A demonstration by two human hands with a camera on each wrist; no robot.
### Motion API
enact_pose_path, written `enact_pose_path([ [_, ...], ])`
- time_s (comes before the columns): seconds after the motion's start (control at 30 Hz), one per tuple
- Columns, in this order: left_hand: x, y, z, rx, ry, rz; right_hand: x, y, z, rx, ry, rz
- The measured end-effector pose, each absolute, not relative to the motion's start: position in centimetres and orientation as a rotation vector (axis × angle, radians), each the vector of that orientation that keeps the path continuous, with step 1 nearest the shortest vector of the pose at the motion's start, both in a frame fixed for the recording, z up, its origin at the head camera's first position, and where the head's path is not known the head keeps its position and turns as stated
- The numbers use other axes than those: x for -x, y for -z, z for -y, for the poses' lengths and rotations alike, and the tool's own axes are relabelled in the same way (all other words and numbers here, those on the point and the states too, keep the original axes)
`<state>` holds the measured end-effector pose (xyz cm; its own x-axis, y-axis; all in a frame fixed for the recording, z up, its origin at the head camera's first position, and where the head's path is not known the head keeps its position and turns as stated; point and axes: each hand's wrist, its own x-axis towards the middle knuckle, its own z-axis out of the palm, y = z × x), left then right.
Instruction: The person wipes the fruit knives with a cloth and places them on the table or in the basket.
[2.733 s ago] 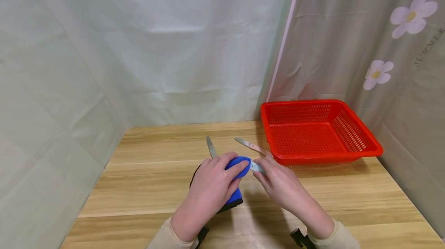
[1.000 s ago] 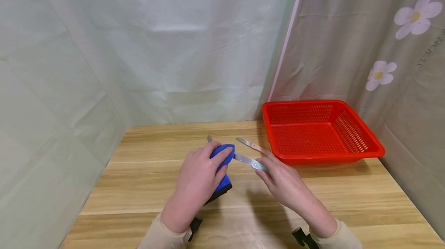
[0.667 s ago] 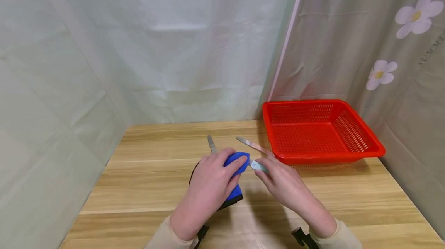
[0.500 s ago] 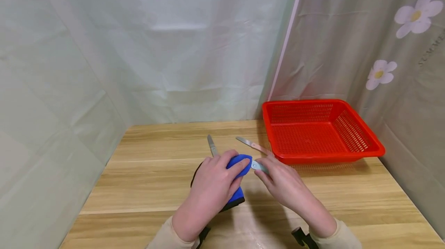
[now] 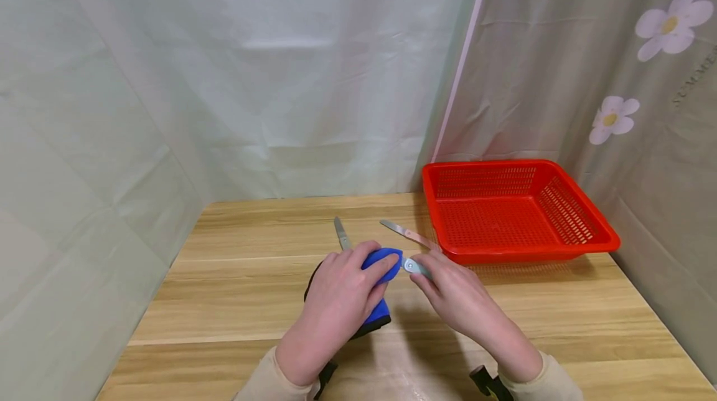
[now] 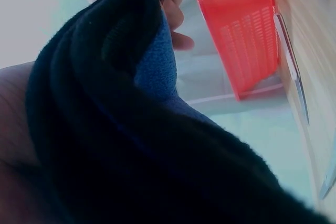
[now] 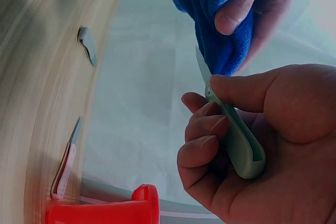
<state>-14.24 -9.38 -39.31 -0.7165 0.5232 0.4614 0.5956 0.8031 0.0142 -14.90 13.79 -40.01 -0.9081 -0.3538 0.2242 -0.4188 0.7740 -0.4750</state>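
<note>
My right hand (image 5: 456, 292) grips a folding knife by its pale green handle (image 7: 244, 150), blade out and pointing left. A blue cloth (image 5: 383, 264) with black edging is wrapped over most of that blade, pinched there between the thumb and fingers of my left hand (image 5: 338, 292). Only a short stretch of blade (image 7: 201, 65) shows beside the cloth in the right wrist view. Loose folds of the cloth hang below the left hand, and its dark edge (image 6: 121, 77) fills much of the left wrist view.
Beyond my hands, a knife with a grey handle (image 5: 344, 242) and one with a pink handle (image 5: 419, 239) lie unfolded on the wooden table (image 5: 252, 301). A red plastic basket (image 5: 521, 258) stands at the back right, before the curtain (image 5: 313, 77).
A second ago the left hand and cloth were out at the blade tip, baring the blade. They slid right to the handle, then slightly back left. The right hand has stayed nearly still.
</note>
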Motion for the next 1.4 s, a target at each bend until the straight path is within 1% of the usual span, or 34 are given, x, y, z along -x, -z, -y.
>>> enact_pose_path([
  [1.03,15.9,38.9,12.1,0.706,0.270,2.534,14.6,39.7,-14.1,-0.607,-0.826,2.806],
  [1.4,16.2,39.3,12.8,0.671,0.258,2.591,14.7,39.8,-14.6,-0.569,-0.801,2.801],
])
